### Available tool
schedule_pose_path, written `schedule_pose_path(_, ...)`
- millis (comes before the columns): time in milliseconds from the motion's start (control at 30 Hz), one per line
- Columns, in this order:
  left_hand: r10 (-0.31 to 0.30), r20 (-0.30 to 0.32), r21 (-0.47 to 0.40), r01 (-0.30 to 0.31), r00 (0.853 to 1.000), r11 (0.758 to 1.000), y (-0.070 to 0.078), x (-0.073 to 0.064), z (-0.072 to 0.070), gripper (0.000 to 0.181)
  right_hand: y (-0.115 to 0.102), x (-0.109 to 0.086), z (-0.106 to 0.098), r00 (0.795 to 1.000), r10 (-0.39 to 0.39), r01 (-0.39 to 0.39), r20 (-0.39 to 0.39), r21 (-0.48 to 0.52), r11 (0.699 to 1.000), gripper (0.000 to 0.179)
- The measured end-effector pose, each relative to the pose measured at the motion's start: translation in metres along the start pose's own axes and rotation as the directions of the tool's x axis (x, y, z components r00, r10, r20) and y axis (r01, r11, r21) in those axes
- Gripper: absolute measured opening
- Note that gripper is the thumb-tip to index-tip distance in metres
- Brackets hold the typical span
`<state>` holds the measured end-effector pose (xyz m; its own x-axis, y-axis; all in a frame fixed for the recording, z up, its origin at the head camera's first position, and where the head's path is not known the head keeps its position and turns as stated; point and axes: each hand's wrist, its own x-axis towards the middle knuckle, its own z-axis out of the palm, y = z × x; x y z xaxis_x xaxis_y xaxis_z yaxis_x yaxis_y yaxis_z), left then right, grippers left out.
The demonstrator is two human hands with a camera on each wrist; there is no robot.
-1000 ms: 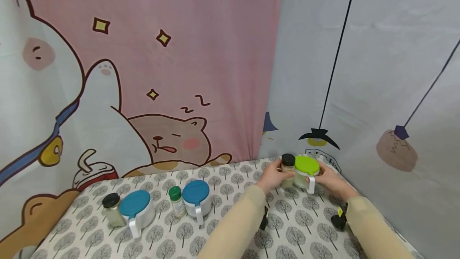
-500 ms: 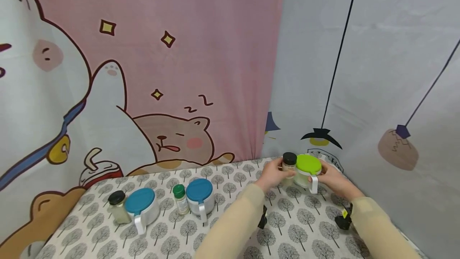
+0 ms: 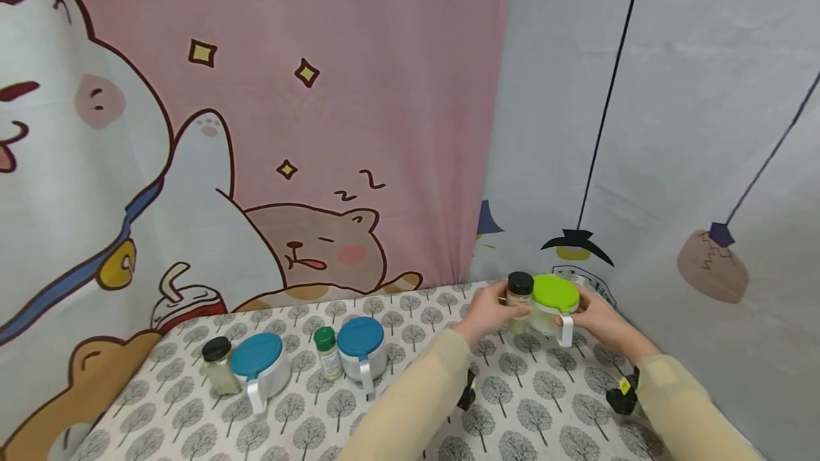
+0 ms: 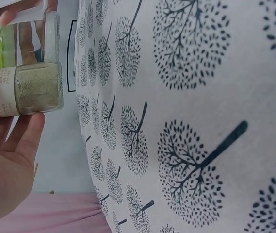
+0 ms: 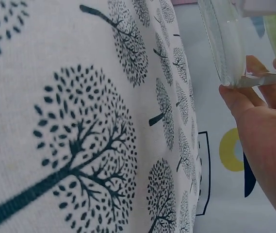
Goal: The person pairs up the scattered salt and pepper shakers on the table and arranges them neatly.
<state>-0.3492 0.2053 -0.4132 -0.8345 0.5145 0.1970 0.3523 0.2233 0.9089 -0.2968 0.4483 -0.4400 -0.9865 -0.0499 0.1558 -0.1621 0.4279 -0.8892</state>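
Observation:
My left hand (image 3: 487,314) grips a small spice jar (image 3: 519,302) with a black lid, thumb and fingers on either side of it. Pale powder and a printed label show on this spice jar (image 4: 38,87) in the left wrist view. Right beside it, my right hand (image 3: 605,322) holds a clear glass seasoning pot (image 3: 554,294) with a lime-green lid and white handle. In the right wrist view, fingers of the right hand (image 5: 268,131) curl round the glass near its base. Both containers are upright, side by side at the table's far right.
On the left of the tree-print tablecloth (image 3: 307,436) stand two blue-lidded pots, one farther left (image 3: 259,365) and one nearer the middle (image 3: 361,347). A black-lidded jar (image 3: 221,368) and a green-capped jar (image 3: 329,358) stand beside them. Printed curtains (image 3: 410,126) border the table.
The head view has turned slightly left, so everything has shifted a little rightward in it. Both hands keep hold of the same spice jar and seasoning pot.

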Motion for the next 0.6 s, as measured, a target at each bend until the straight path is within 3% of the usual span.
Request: schedule_pose_path(600,-0.009,0.003,0.04,0.009,1.0,0.999,0.001,-0.014,-0.008,0.035,-0.01,-0.002,0.009,1.0,-0.007,0.007,0.025,0.003,1.0,0.09)
